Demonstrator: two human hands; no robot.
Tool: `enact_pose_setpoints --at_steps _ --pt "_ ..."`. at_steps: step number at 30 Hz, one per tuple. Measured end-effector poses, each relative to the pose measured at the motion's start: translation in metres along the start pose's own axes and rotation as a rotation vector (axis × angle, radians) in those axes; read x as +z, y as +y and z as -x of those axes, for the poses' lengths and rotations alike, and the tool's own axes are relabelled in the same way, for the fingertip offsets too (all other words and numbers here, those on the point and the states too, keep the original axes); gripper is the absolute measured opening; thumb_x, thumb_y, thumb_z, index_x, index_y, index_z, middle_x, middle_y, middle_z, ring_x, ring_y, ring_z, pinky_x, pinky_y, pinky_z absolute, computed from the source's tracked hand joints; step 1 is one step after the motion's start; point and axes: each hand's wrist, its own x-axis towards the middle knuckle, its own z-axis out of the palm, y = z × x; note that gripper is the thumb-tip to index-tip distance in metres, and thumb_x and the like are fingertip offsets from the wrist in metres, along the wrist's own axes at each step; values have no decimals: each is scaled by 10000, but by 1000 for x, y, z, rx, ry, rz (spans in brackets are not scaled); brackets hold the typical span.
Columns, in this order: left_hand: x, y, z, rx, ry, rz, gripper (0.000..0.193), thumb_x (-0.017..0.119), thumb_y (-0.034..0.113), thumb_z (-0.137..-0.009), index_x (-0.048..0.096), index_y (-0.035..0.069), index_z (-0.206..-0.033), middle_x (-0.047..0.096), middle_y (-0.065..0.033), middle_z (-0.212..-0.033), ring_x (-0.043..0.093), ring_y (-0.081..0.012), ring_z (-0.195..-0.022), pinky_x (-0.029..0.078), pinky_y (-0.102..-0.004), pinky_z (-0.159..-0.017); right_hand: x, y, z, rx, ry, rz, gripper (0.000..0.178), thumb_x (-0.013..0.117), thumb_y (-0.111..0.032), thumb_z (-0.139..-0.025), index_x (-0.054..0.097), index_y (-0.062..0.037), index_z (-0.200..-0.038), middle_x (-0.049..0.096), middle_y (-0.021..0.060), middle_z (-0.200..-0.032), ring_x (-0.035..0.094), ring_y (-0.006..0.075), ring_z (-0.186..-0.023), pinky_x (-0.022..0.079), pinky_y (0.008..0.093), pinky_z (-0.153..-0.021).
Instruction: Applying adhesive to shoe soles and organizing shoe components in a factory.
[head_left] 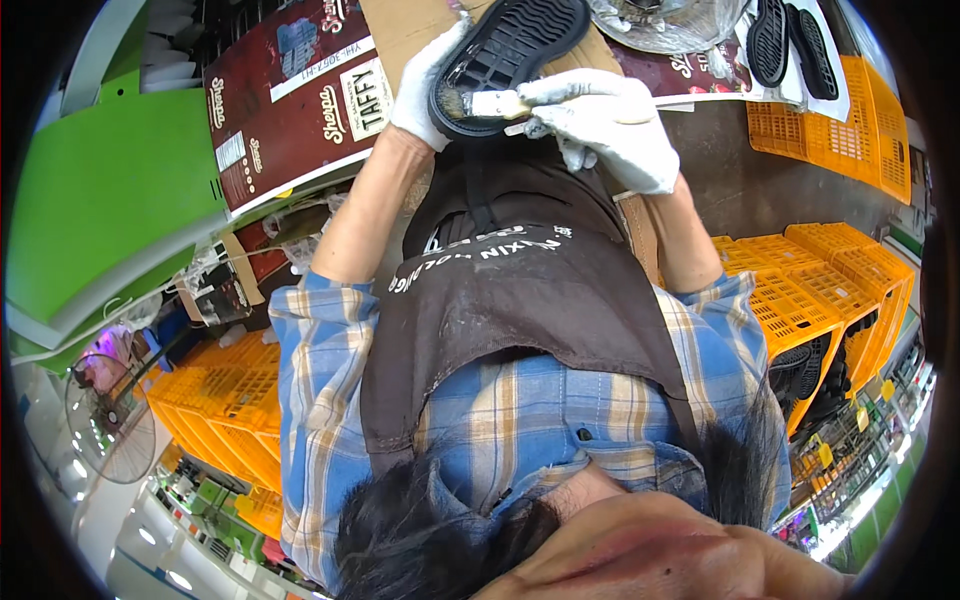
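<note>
A black shoe sole (515, 45) is tilted over the front of the worktable, its inner, ribbed side facing up. Gripping its left edge near the heel is my left hand (425, 95), in a white glove. My right hand (615, 125), gloved in white too, pinches a small flat brush (495, 104) with a pale handle. The brush's bristles touch the inside of the heel end. Glove fingers hide part of the handle, and the sole's far end is cut off by the upper picture edge.
Brown cardboard (395, 25) and printed maroon card (290, 100) cover the table. A plastic-wrapped bowl (680, 30) sits right of the sole. Two more black soles (768, 45) lie farther right. Orange crates (800, 290) stand at my right, others (225, 400) at my left. A green panel (110, 200) is at left.
</note>
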Motion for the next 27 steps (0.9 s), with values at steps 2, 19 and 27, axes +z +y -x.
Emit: enact_pose_setpoints --at_steps 2,19,27 --pt "-6 2 1 2 58 -120 390 504 318 -979 583 9 -1203 671 -166 -1084 685 -250 -934 574 -334 -819 -8 -1 -7 -2 -102 59 256 651 -71 -881 660 37 -1112 711 92 -848 559 50 -539 451 177 -489" --pt "-29 22 -28 -976 -236 -104 638 475 567 -932 592 -31 -1123 666 -216 -957 672 -326 -751 567 -422 -693 -49 -28 -77 -56 -832 320 260 698 6 -828 675 60 -1081 692 159 -1057 648 217 -995 518 317 -858" --pt "-7 45 -1 -877 -270 -179 568 554 410 -933 501 -27 -1291 626 -267 -1092 658 -368 -833 577 -492 -681 -92 -31 -63 -149 -842 641 245 668 -88 -843 687 27 -1059 668 141 -982 622 198 -897 506 309 -789"
